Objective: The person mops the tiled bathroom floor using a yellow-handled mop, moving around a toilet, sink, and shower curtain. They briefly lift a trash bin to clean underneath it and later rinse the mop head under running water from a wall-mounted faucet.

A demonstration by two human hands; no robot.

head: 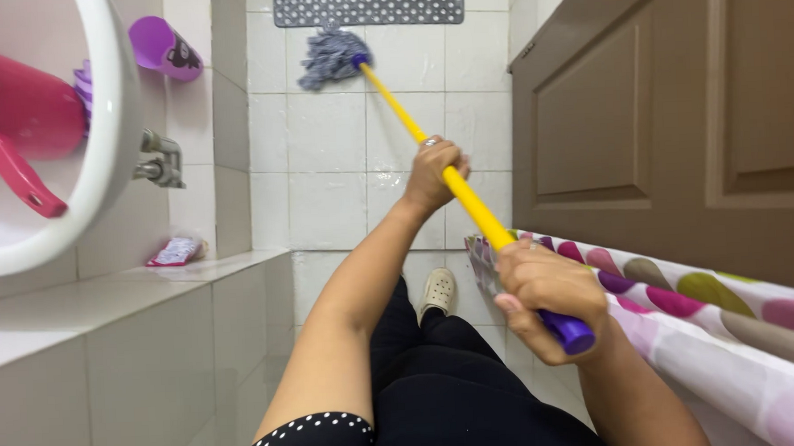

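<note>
1. One mop runs slantwise across the view. Its yellow handle ends in a purple grip at the near end, and its grey string head presses on the white tiled floor, just short of one grey perforated bath mat along the far edge.
2. Two hands hold the handle. The left hand, with a ring on one finger, has its fingers curled tight around the yellow shaft about halfway along.
3. The right hand is clenched around the near end, fingers fully wrapped, the purple grip poking out below the fist.
4. One foot in a pale shoe stands on the floor beneath the handle, under black trousers.
5. To the left, a tiled ledge carries one small pink packet near its far corner. Above it hangs one white basin holding one pink handled jug; one purple cup sits beside it.
6. To the right, one brown panelled door and one spotted shower curtain close in.
7. The open floor is a narrow strip between ledge and door.
</note>
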